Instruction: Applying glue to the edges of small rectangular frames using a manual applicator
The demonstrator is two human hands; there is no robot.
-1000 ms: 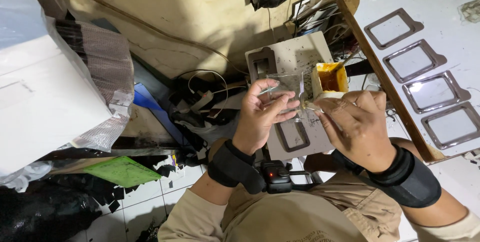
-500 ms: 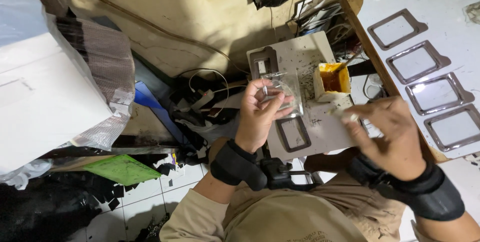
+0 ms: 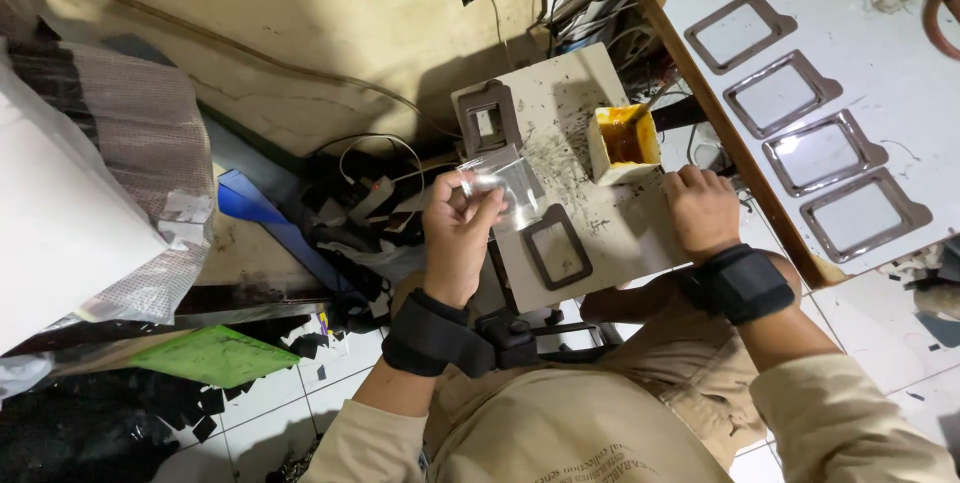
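Over the small worktop (image 3: 640, 233), left hand (image 3: 460, 233) pinches a clear film piece (image 3: 505, 188).
Right hand (image 3: 703, 211) rests empty, fingers curled, at three o'clock below the glue tub (image 3: 622, 141); four finished-looking frames (image 3: 805, 118) lie upper right, two frames (image 3: 556, 248) remain here.

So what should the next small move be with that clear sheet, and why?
Probably lower the clear sheet, held in the left hand, onto the dark frame just below it. The frame lies empty on the small board, where the right hand rests.
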